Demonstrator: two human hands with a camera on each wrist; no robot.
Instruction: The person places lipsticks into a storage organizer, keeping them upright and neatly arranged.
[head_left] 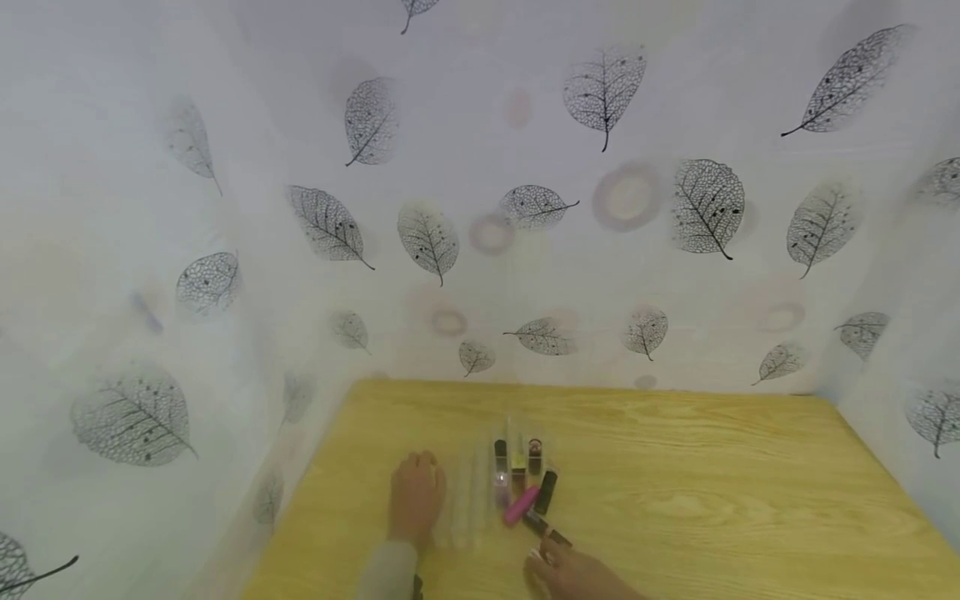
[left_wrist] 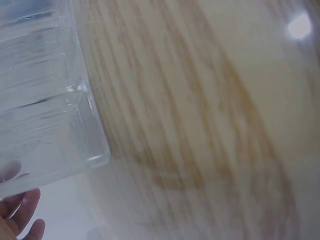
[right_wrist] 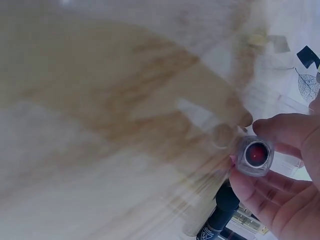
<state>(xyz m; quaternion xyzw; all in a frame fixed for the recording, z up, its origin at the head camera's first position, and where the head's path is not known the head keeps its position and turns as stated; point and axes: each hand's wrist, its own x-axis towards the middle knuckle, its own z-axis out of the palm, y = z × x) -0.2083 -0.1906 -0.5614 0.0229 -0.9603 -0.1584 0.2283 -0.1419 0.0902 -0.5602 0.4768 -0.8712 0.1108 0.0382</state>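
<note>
A wood-grain table (head_left: 712, 483) spans the bottom of the head view, and on it, at lower centre, stands a clear, compartmented organizer (head_left: 469, 504), its outline faint. The left hand (head_left: 417, 500) lies beside its left side, fingers loosely bent and relaxed; the left wrist view shows them by the clear wall at lower left, though contact cannot be told. At lower centre, the right hand (head_left: 576, 573) pinches a clear, square-ended tube (right_wrist: 256, 154) with a red centre, seen at right of the right wrist view. Toward the organizer's right, compartments hold a black-topped item (head_left: 500, 452), a dark round-topped one (head_left: 535, 450) and, between them, a gold-topped one (head_left: 518, 462). Just below lie a black tube (head_left: 547, 492), a pink tube (head_left: 521, 506) and a dark slim tube (head_left: 537, 523) reaching to the right fingers; whether these are inside cannot be told.
</note>
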